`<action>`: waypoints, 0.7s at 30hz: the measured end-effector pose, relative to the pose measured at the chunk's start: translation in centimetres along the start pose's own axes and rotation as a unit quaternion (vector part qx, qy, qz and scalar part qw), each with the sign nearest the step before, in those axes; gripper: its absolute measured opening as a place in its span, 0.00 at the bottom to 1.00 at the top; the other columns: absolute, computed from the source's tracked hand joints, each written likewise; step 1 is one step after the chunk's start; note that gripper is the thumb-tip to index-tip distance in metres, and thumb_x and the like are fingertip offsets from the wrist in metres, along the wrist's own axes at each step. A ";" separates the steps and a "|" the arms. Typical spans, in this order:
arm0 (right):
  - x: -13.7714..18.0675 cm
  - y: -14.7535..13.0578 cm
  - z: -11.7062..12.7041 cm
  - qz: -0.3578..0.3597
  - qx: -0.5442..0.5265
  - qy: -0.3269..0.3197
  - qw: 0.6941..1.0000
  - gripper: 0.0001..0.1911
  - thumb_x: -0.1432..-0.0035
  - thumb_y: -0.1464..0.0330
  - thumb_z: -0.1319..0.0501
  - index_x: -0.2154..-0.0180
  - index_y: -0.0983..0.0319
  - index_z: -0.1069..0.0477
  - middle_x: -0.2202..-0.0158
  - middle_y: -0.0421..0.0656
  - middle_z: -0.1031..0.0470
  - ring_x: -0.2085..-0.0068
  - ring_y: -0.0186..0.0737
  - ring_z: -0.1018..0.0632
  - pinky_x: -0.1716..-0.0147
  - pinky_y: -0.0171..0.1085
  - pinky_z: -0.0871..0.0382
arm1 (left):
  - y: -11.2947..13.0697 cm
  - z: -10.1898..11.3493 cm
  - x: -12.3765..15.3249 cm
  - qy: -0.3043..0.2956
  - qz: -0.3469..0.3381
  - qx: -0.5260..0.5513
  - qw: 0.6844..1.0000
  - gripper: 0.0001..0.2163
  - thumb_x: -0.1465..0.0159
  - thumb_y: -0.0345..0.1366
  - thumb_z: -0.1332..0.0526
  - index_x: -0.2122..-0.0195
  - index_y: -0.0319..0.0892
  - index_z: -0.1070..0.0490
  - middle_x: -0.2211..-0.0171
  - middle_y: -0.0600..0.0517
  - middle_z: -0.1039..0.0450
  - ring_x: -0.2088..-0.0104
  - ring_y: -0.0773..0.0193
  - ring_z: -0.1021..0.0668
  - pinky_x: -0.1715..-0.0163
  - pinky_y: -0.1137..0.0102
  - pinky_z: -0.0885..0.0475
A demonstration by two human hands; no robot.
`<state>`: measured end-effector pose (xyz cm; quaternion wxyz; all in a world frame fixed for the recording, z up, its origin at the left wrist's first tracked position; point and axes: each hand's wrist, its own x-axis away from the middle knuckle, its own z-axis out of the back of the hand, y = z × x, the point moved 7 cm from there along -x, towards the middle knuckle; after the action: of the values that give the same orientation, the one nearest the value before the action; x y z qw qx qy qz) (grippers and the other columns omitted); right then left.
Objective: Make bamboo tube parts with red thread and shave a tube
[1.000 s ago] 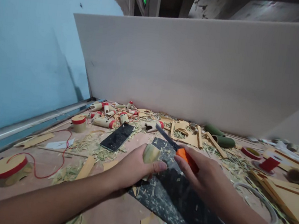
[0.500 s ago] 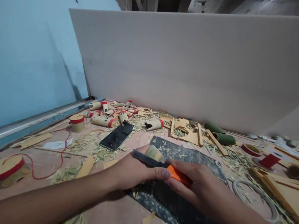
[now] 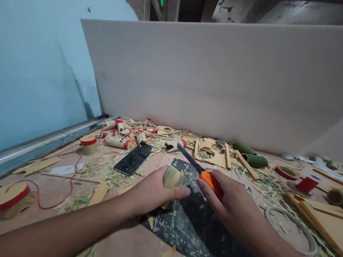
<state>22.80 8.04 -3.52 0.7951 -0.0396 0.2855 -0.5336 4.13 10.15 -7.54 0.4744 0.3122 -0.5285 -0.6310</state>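
Note:
My left hand [image 3: 155, 193] is closed round a short piece of bamboo [image 3: 172, 178], pale with greenish streaks, its thumb stretched along the near side. In my right hand [image 3: 224, 197] is a utility knife [image 3: 211, 182] with an orange handle, gripped in the fist. Its dark blade points up and to the left, apart from the bamboo. Under both hands lies a dark mat [image 3: 174, 233] dusted with shavings.
A phone [image 3: 133, 158] lies beyond my left hand. Several bamboo pieces with red bands [image 3: 118, 142] are at the back left, near a red cord [image 3: 73, 175]. Green bamboo tubes [image 3: 255, 160], a red thread spool [image 3: 306, 184] and a pale ring [image 3: 292, 231] sit rightward.
The knife blade has lifted off the bamboo and swung upward. My right hand has drawn slightly away from the left thumb, and the bamboo is now more upright in my left hand.

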 end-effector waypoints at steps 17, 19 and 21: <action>0.2 0.2 -0.4 0.022 -0.105 0.000 0.994 0.30 0.24 0.58 0.50 0.26 0.57 0.45 0.44 0.51 0.19 0.47 0.52 0.17 0.51 0.46 0.22 | -1.6 0.3 -0.8 -0.014 0.062 0.138 0.988 0.26 0.33 0.64 0.43 0.56 0.42 0.34 0.71 0.51 0.25 0.73 0.61 0.22 0.70 0.67 0.28; 0.3 0.4 -0.2 0.016 -0.108 0.010 0.994 0.30 0.24 0.57 0.50 0.27 0.57 0.43 0.41 0.52 0.21 0.42 0.54 0.20 0.47 0.49 0.23 | -1.7 0.4 -0.9 -0.015 0.065 0.150 0.986 0.28 0.32 0.65 0.46 0.55 0.42 0.35 0.70 0.51 0.25 0.74 0.61 0.22 0.70 0.66 0.27; 0.3 0.7 -0.1 -0.001 -0.106 0.015 0.994 0.30 0.25 0.55 0.49 0.29 0.59 0.41 0.42 0.54 0.20 0.44 0.55 0.19 0.48 0.51 0.23 | -1.5 0.4 -0.8 -0.024 0.060 0.156 0.986 0.27 0.33 0.63 0.41 0.52 0.42 0.35 0.69 0.52 0.26 0.72 0.62 0.22 0.68 0.66 0.25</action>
<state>23.38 8.09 -4.02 0.7817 -0.1162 0.3525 -0.5012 3.63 11.04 -8.93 0.4438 0.3352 -0.6494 -0.5187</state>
